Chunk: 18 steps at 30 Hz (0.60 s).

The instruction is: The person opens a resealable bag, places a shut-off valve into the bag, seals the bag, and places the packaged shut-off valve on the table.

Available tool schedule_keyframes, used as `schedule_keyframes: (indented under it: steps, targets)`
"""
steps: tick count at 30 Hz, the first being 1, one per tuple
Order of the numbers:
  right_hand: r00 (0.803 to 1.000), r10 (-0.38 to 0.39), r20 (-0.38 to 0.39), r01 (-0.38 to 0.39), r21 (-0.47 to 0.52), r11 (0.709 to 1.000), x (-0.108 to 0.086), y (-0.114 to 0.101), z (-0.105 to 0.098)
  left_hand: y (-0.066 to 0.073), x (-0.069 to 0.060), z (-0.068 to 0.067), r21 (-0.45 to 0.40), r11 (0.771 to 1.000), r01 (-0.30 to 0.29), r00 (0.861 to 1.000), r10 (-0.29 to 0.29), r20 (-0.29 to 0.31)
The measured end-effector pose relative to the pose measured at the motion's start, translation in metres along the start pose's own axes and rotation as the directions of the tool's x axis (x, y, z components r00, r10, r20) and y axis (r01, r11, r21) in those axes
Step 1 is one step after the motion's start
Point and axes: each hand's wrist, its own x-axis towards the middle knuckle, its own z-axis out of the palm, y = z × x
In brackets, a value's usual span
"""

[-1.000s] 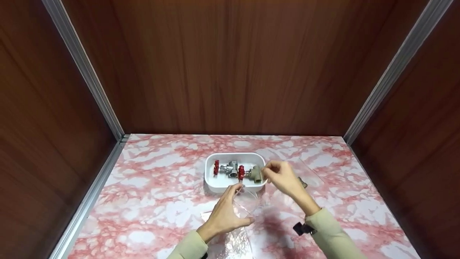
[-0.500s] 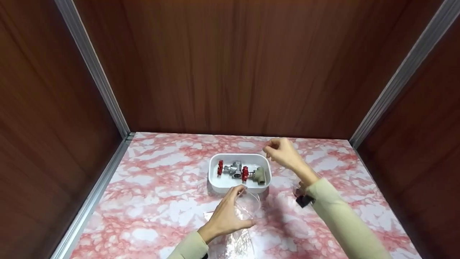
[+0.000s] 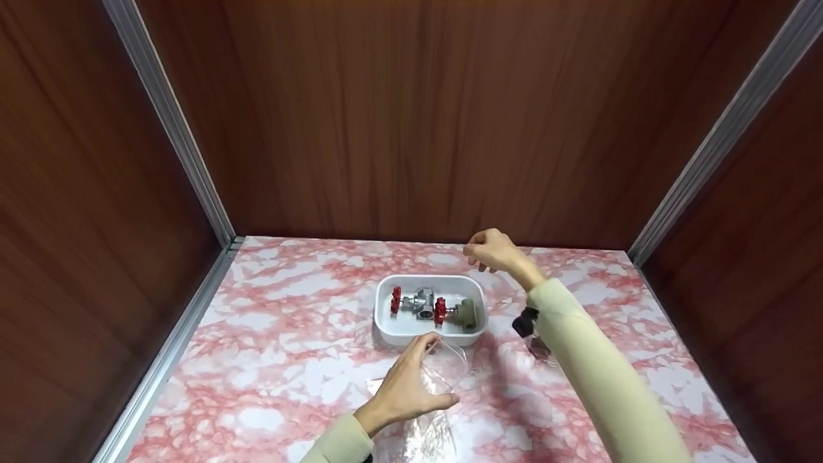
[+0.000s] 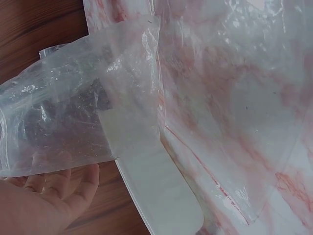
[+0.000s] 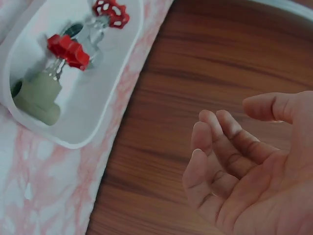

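Note:
My left hand [image 3: 405, 389] holds the mouth of a clear plastic bag [image 4: 73, 107] just in front of the white tray [image 3: 394, 334]. Its thumb and fingers are spread wide apart; the bag covers part of the fingers in the left wrist view. Two valves lie in the tray: a silver metal one [image 3: 421, 303] with a red handwheel, and an olive-green one [image 3: 466, 313], also with a red handwheel. Beyond the tray's back right corner, my right hand [image 3: 495, 251] hovers with loosely bent fingers [image 5: 234, 156] and nothing in them.
A small dark item [image 3: 539, 349] lies to the right of the tray, partly hidden by the right sleeve; its kind is unclear. The red-and-white marbled table [image 3: 276, 347] ends at a brown wood-look back wall [image 3: 398, 128]. Side walls with metal posts stand left and right.
My right hand has moved from beside the green valve, up and away past the tray's back right corner. The left hand and bag keep nearly the same place; the view has shifted slightly.

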Motion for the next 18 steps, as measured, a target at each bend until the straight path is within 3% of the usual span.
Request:
schedule_keyframes:
  steps: [9, 14, 18]
  targets:
    - [0.980, 0.169, 0.108, -0.157, -0.113, 0.981, 0.020, 0.008, 0.015, 0.001, -0.001, 0.000, 0.008, 1.000, 0.019, 1.000, -0.019, 0.005]
    - [0.957, 0.216, 0.194, -0.185, -0.166, 0.969, 0.024, 0.012, 0.022, 0.000, -0.001, -0.002, 0.008, 1.000, 0.001, 1.000, -0.001, 0.000]
    - [0.943, 0.212, 0.258, -0.165, -0.191, 0.968, 0.026, 0.015, 0.026, -0.001, -0.001, -0.002, 0.007, 1.000, -0.014, 1.000, 0.014, -0.007]
